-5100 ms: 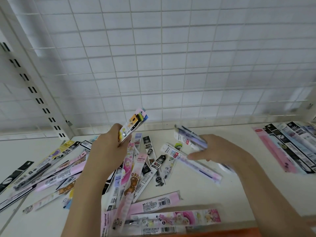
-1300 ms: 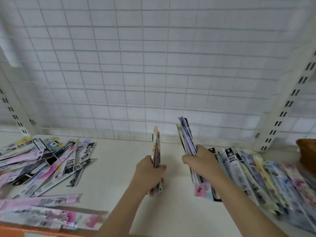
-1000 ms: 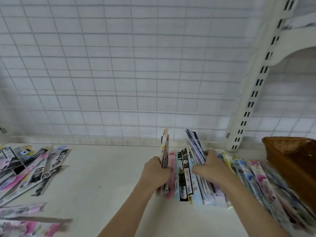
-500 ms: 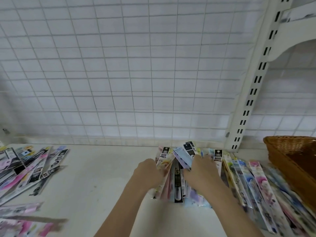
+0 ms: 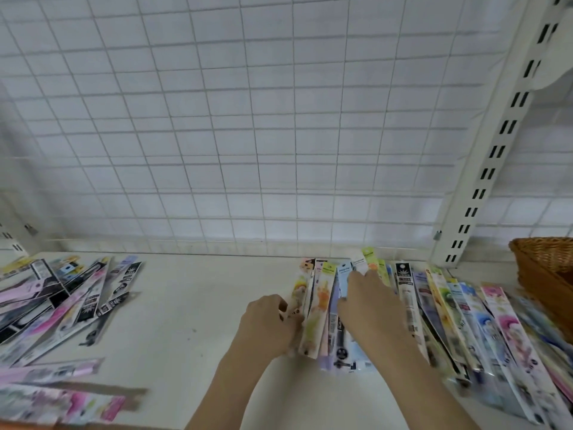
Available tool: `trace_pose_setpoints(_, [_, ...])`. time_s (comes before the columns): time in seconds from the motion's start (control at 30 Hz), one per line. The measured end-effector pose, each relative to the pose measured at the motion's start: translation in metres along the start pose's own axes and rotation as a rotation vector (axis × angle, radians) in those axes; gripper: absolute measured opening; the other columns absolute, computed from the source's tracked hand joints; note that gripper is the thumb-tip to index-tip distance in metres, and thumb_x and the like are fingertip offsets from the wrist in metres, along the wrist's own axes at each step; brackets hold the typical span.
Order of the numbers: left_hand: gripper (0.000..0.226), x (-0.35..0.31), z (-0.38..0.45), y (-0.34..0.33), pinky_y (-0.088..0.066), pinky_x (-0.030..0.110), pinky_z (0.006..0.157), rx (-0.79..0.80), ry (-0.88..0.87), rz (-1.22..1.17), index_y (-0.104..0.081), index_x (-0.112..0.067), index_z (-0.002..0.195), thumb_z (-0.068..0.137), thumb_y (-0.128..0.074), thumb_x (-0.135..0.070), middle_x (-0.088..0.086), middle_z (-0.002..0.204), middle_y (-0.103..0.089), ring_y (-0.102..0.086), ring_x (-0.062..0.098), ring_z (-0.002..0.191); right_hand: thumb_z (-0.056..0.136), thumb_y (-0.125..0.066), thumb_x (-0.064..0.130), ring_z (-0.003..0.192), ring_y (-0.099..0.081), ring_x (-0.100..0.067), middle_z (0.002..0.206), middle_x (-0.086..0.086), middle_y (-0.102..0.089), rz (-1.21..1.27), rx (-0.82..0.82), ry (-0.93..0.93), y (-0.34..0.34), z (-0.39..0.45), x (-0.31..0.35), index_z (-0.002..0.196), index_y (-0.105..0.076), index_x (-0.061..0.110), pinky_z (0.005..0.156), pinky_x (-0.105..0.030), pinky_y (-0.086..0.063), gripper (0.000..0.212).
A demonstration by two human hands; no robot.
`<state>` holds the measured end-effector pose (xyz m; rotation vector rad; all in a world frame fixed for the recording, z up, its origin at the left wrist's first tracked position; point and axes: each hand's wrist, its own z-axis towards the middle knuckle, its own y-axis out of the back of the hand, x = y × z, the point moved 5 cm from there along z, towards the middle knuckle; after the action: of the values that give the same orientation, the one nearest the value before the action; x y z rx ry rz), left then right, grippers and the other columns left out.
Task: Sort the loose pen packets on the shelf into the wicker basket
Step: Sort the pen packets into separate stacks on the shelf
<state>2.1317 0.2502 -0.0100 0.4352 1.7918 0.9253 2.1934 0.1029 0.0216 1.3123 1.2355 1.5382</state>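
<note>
Nearest edge, left: several pink pen packets [image 5: 59,398] lying flat along the front of the white shelf [image 5: 186,305], blurred.

Mid shelf, left: a loose heap of pen packets [image 5: 65,299], black, pink and yellow, crossing one another at angles.

Mid shelf, centre: left hand [image 5: 268,325], fingers curled against the left edge of a fanned row of packets [image 5: 322,308], thumb at the outermost packet (whether it pinches that packet or merely presses its edge cannot be told). Just beside it, right hand [image 5: 370,308], palm down, fingers laid fairly straight over the middle of the same row, pressing it to the shelf. The two hands are near each other, not touching.

Mid shelf, right: a further spread of packets [image 5: 483,324], side by side, running out toward the lower right corner, blurred at the far end.

Right edge: wicker basket [image 5: 548,274], brown, partly out of view, standing on the shelf just beside that spread; its contents cannot be seen.

Rear: white wire grid panel [image 5: 248,135]; slotted upright [image 5: 496,141] at right.
</note>
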Motion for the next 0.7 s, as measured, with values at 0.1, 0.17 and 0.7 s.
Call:
trace_pose_setpoints(0.1, [0.042, 0.005, 0.001, 0.005, -0.05, 0.026, 0.069, -0.035, -0.012, -0.049, -0.054, -0.013, 0.121, 0.088, -0.057, -0.039, 0.002, 0.099, -0.066, -0.065, 0.022, 0.084, 0.095, -0.044, 0.019, 0.1, -0.059, -0.024, 0.118, -0.008, -0.049, -0.015, -0.075, 0.002, -0.001, 0.001, 0.009, 0.114, -0.052, 0.01, 0.065, -0.031, -0.042, 0.023])
trace_pose_setpoints(0.17, [0.043, 0.009, 0.001, 0.014, -0.051, 0.026, 0.072, -0.084, -0.039, -0.056, -0.052, -0.016, 0.124, 0.089, -0.056, -0.039, -0.003, 0.095, -0.061, -0.064, 0.019, 0.083, 0.096, -0.041, 0.026, 0.104, -0.056, -0.023, 0.116, -0.007, -0.051, -0.033, -0.145, 0.031, 0.001, 0.001, 0.017, 0.115, -0.053, 0.011, 0.068, -0.031, -0.043, 0.027])
trace_pose_setpoints(0.7, [0.024, 0.2, -0.017, 0.201, -0.048, 0.025, 0.071, -0.438, -0.098, 0.154, -0.063, -0.017, 0.109, 0.092, -0.052, -0.03, -0.002, 0.092, -0.068, -0.059, 0.013, 0.079, 0.095, -0.041, 0.036, 0.081, -0.052, -0.008, 0.092, 0.013, -0.058, 0.178, -0.11, 0.293, -0.077, -0.041, 0.19, 0.104, -0.057, 0.028, 0.065, -0.023, -0.042, 0.02])
